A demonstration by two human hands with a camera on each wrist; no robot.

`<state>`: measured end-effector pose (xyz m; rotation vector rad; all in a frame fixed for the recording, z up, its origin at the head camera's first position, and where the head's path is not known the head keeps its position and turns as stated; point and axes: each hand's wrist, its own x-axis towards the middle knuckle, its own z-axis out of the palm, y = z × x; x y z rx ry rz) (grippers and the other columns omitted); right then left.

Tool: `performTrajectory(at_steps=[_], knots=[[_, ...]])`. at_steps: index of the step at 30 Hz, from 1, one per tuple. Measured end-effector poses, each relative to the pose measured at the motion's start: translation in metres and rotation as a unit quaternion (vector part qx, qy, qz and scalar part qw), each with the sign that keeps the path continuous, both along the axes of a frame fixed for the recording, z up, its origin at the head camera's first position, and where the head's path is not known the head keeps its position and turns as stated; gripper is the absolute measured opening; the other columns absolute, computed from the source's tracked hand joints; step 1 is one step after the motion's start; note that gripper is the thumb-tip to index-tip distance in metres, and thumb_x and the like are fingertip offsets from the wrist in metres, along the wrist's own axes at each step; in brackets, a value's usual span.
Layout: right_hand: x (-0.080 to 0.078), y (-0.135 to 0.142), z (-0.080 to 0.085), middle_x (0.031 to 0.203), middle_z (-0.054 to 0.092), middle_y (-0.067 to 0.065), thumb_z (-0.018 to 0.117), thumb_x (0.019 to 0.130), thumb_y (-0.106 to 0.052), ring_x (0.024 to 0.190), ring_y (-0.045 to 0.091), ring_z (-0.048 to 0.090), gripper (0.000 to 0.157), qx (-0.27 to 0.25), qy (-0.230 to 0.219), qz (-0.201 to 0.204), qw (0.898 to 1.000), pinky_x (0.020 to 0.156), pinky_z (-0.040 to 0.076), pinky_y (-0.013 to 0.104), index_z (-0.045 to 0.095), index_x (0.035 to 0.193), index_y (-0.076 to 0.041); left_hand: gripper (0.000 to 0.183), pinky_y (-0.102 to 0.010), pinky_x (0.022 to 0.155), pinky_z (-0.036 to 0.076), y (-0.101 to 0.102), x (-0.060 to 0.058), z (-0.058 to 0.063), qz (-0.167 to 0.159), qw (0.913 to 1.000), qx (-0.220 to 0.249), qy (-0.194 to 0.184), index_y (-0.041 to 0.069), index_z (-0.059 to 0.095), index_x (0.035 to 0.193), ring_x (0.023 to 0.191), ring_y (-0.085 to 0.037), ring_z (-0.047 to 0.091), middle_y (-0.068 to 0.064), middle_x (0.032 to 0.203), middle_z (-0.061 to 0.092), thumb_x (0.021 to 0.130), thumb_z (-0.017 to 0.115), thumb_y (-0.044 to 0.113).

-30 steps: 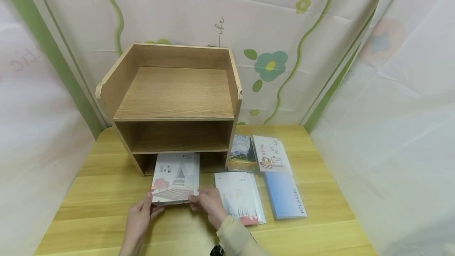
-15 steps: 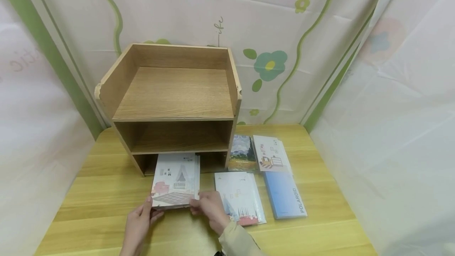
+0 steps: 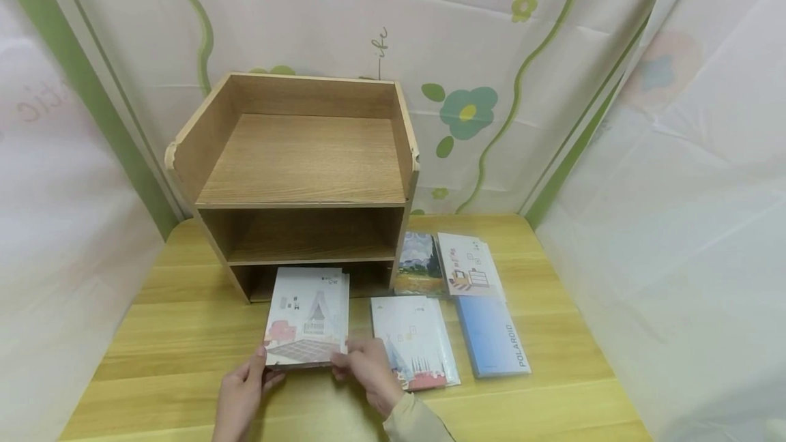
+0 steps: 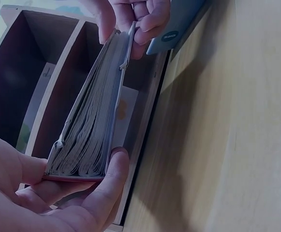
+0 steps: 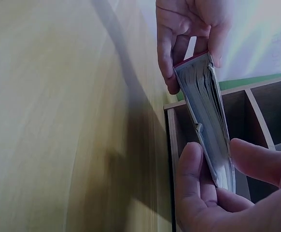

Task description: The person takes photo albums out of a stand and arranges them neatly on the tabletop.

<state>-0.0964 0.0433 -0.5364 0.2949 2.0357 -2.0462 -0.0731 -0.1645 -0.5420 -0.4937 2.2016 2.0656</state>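
Note:
Both hands hold a thick white photo album [image 3: 307,316] with a pink-and-grey cover drawing, in front of the shelf's bottom compartment. My left hand [image 3: 242,387] pinches its near left corner, thumb on the cover and fingers beneath. At the near right corner my right hand [image 3: 368,367] grips it the same way. Seen from the left wrist, the album [image 4: 90,116] shows its bundled page edges between two stiff covers and a red spine by the left fingers. The wooden shelf [image 3: 307,162] has an open top tray above two compartments.
Right of the shelf lie a similar white album [image 3: 408,336], a blue box marked POLAROID [image 3: 491,336], a painting-covered book [image 3: 419,264] and another white album [image 3: 467,268] overlapping the blue box. A patterned curtain [image 3: 307,12] hangs behind the table [image 3: 153,360].
Both hands have drawn the album out of the bottom compartment, toward the person and slightly right. The shelf and the things on the right have stayed put.

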Motion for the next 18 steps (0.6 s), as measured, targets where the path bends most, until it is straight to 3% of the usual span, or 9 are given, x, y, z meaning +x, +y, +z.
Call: performTrajectory(at_steps=[11, 18], knots=[[0.0015, 0.0045, 0.0006, 0.067, 0.067, 0.012, 0.073, 0.078, 0.005, 0.057, 0.02, 0.065, 0.006, -0.021, 0.003, 0.015, 1.0, 0.063, 0.06, 0.038, 0.072, 0.082, 0.008, 0.055, -0.029, 0.081, 0.057, 0.002, 0.0036, -0.003, 0.001, 0.9998, -0.021, 0.005, -0.021, 0.045, 0.13, 0.09, -0.026, 0.07, -0.041, 0.129, 0.048, 0.109, 0.037, 0.028], [0.0001, 0.0086, 0.0006, 0.067, 0.068, 0.015, 0.075, 0.077, 0.004, 0.059, 0.026, 0.068, 0.008, 0.002, -0.002, 0.037, 0.999, 0.065, 0.061, 0.041, 0.073, 0.084, 0.007, 0.058, -0.031, 0.081, 0.057, 0.0, 0.0033, -0.0034, -0.014, 0.9992, -0.038, -0.003, -0.02, 0.042, 0.133, 0.094, -0.03, 0.07, -0.039, 0.132, 0.045, 0.109, 0.036, 0.033]])
